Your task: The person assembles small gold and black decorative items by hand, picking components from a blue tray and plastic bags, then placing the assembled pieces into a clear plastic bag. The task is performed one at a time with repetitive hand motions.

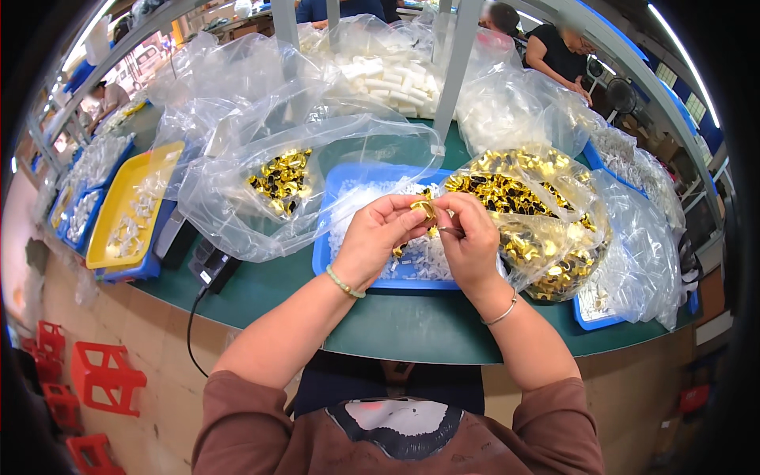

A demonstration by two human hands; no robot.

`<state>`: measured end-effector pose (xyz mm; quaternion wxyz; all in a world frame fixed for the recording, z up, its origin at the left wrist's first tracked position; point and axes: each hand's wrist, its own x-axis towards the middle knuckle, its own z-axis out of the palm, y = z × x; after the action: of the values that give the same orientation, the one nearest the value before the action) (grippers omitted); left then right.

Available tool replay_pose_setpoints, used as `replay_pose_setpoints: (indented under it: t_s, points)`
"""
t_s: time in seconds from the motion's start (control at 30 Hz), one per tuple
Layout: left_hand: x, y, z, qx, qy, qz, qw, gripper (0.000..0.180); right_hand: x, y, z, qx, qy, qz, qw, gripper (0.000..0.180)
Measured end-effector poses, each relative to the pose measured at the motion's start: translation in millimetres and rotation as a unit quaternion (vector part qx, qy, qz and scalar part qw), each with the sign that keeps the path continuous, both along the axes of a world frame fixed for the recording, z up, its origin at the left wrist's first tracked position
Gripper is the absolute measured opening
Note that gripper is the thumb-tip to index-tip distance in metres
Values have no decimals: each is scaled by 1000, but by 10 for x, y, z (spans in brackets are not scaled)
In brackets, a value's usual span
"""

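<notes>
Both hands are meeting over the blue tray [328, 257], fingers curled in close around one small gold clip [426, 208]. The left hand [378, 237] is pinching the clip between thumb and forefinger — fingers nearly closed, the gold piece showing just past the fingertips, at their upper right. The right hand [470, 241] is closing on the same clip from the other side, its thumb and forefinger bent tightly together; a thin grey metal part [450, 231] is lying against the right thumb, just below the clip, though whether it belongs to the clip or is a separate piece I cannot tell. The other fingers of both hands are folding loosely into the palms.

Directly beneath the fingertips, small white plastic parts [419, 257] are lying heaped in the blue tray. Just right of the right hand's fingers, nearly touching the knuckles, a clear bag of gold pieces [522, 206] is standing open. Up and left of the left hand's fingers, well apart, a second clear bag with gold pieces [281, 180] is resting on the green table [396, 324]. Far left of both hands, a yellow tray [119, 214] is holding more white parts.

A green bead bracelet [345, 283] is circling the left wrist — a thin silver bangle [502, 313] the right.
</notes>
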<state>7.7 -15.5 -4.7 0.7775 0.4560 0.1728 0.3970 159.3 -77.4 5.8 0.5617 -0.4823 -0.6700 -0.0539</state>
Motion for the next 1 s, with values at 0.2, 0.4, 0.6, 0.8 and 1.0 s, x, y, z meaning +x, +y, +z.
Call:
replay_pose_setpoints:
  t_s: [0.2, 0.4, 0.6, 0.8, 1.0]
  points:
    - [12, 14, -7, 24, 5, 21, 999, 30, 21, -21, 62, -67, 47, 16, 997, 19]
    - [0, -18, -3, 43, 11, 40, 998, 29, -20, -22, 28, -61, 47, 12, 997, 18]
    - [15, -23, -18, 42, 6, 44, 998, 29, -33, -6, -7, -36, 54, 16, 998, 15]
    - [17, -9, -11, 36, -14, 44, 998, 28, -54, 1, -9, -84, 224, 92, 967, 9]
    - [11, -20, -5, 48, -10, 47, 998, 29, -22, -22, 26, -57, 84, 35, 994, 15]
